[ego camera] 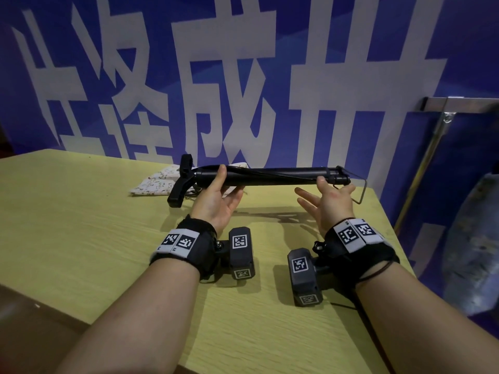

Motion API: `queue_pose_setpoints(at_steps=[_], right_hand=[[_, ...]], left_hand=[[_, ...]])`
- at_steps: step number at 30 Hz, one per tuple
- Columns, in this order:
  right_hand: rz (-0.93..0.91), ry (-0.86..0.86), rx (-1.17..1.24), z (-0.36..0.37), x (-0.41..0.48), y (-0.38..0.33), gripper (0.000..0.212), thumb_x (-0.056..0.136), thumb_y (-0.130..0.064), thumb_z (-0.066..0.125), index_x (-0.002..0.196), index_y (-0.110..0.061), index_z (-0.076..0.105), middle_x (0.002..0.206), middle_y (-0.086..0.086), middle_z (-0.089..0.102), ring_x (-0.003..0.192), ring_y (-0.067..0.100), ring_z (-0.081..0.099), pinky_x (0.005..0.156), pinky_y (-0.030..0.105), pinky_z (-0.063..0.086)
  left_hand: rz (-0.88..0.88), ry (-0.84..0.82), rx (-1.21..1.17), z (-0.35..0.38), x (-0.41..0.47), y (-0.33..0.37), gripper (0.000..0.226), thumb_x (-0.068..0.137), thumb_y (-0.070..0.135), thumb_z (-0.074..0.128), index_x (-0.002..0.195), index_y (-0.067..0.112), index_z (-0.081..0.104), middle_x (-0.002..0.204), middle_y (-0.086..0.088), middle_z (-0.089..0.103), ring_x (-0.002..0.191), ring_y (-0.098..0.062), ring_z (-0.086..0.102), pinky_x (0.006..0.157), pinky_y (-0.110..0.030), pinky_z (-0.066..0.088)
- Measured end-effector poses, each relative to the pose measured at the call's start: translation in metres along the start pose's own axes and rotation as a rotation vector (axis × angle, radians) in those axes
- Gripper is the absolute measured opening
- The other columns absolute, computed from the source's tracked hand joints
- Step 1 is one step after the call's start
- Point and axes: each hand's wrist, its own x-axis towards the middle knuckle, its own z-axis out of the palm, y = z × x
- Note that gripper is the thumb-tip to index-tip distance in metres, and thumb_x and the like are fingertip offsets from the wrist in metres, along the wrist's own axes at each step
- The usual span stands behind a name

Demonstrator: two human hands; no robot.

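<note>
Holding one black pump (272, 175) level in the air above the table (81, 211), the left hand (216, 201) lies palm-up under the barrel near the handle end, thumb over the top and fingers curled beneath. The right hand (332, 201) is at the other end with its fingers spread. One fingertip touches the barrel there; I cannot tell whether the hand bears any weight.

The pump has one T-shaped handle (181, 184), which points left and hangs down toward the table. One thin wire loop (363, 190) sticks out at the right end, past the right hand. The pump's shadow falls on the table between the two wrists.

One patterned cloth (154, 182) lies on the table behind the handle, partly hidden by it.

Each wrist has one black band with white coded tags, two bands in all (179, 242) (356, 234). One black block with coded tags is fixed to each band, two blocks in all (241, 252) (303, 276).

Behind the table stands one blue banner (229, 76) with large white characters, and a metal frame (442, 120) shows at the right.
</note>
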Motion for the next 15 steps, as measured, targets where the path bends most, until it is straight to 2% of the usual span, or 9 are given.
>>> queue_pose_setpoints(at_steps=[2,3,5,7,10,11,13,15], right_hand=[[0.0,-0.031,-0.007,0.001,-0.007,-0.005,0.047,0.105,-0.033,0.026,0.15,-0.025,0.015,0.131,0.014,0.049,0.121,0.031,0.054,0.107,0.044,0.039],[0.003,-0.059,0.0,0.003,-0.011,-0.007,0.048,0.105,-0.034,0.024,0.15,-0.023,0.014,0.139,0.017,0.043,0.116,0.029,0.055,0.101,0.039,0.045],[-0.005,-0.117,0.002,0.005,-0.015,-0.007,0.046,0.106,-0.032,0.022,0.149,-0.019,0.016,0.148,0.019,0.032,0.101,0.028,0.056,0.093,0.037,0.047],[-0.039,-0.141,-0.081,0.004,-0.015,-0.005,0.047,0.106,-0.023,0.024,0.15,-0.018,0.01,0.147,0.017,0.031,0.107,0.031,0.059,0.099,0.042,0.044],[-0.101,-0.203,-0.21,0.003,-0.012,-0.002,0.052,0.104,-0.013,0.027,0.15,-0.016,0.003,0.14,0.012,0.036,0.105,0.027,0.064,0.094,0.04,0.05],[-0.117,-0.215,-0.27,0.003,-0.011,0.0,0.052,0.103,-0.011,0.029,0.149,-0.014,0.004,0.144,0.012,0.033,0.11,0.029,0.062,0.098,0.043,0.048],[-0.158,-0.212,-0.387,0.001,-0.009,0.005,0.06,0.102,-0.011,0.035,0.149,-0.014,0.0,0.153,0.012,0.024,0.118,0.032,0.057,0.103,0.047,0.043],[-0.15,-0.213,-0.357,-0.002,-0.006,0.007,0.074,0.1,-0.021,0.043,0.15,-0.021,-0.012,0.153,0.011,0.028,0.11,0.029,0.062,0.096,0.043,0.049]], left_hand=[[0.007,0.009,-0.02,0.001,0.0,-0.002,0.049,0.085,0.026,0.071,0.129,0.013,0.055,0.122,-0.014,0.067,0.11,-0.027,0.066,0.07,-0.027,0.059],[0.016,0.019,-0.046,0.002,-0.001,-0.002,0.046,0.086,0.023,0.07,0.128,0.012,0.055,0.121,-0.014,0.067,0.111,-0.026,0.065,0.072,-0.028,0.06],[0.035,0.038,-0.095,0.003,-0.001,-0.002,0.044,0.087,0.02,0.069,0.128,0.011,0.055,0.12,-0.015,0.067,0.112,-0.025,0.064,0.075,-0.029,0.06],[0.049,0.046,-0.129,0.003,0.0,-0.002,0.046,0.086,0.019,0.07,0.129,0.01,0.055,0.121,-0.015,0.066,0.109,-0.024,0.064,0.071,-0.028,0.06],[0.054,0.055,-0.15,0.002,0.001,-0.002,0.047,0.086,0.02,0.069,0.129,0.009,0.055,0.12,-0.014,0.066,0.104,-0.023,0.066,0.066,-0.026,0.06],[0.049,0.051,-0.15,0.002,0.001,-0.003,0.046,0.087,0.02,0.069,0.13,0.009,0.055,0.12,-0.014,0.066,0.105,-0.024,0.066,0.066,-0.026,0.06],[0.038,0.04,-0.153,0.003,0.001,-0.006,0.047,0.087,0.02,0.069,0.13,0.009,0.056,0.122,-0.015,0.066,0.108,-0.025,0.065,0.068,-0.027,0.06],[0.037,0.038,-0.17,0.004,0.002,-0.007,0.049,0.085,0.02,0.07,0.13,0.008,0.056,0.123,-0.015,0.066,0.111,-0.026,0.065,0.069,-0.027,0.06]])
